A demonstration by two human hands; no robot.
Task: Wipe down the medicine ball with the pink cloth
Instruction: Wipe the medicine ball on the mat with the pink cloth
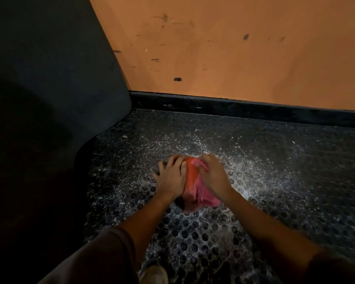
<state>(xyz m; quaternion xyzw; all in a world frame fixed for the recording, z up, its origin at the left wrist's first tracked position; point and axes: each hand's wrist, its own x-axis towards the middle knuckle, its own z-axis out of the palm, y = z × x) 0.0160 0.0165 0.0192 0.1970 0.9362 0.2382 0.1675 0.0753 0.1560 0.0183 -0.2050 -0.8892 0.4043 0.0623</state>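
An orange medicine ball (190, 177) rests on the dark studded floor mat (275, 160) in the middle of the view, mostly covered by my hands. My left hand (171, 176) lies flat against its left side with fingers spread, holding it steady. On the ball's right side my right hand (210, 174) presses the pink cloth (203, 194) against the surface; the cloth hangs down over the ball's near side. A dark patch of the ball shows at its lower left.
A large dark padded object (49, 78) fills the left side, reaching down to the floor. An orange scuffed wall (234, 48) with a black baseboard (244, 107) stands behind the ball. My shoe (154, 275) is at the bottom edge.
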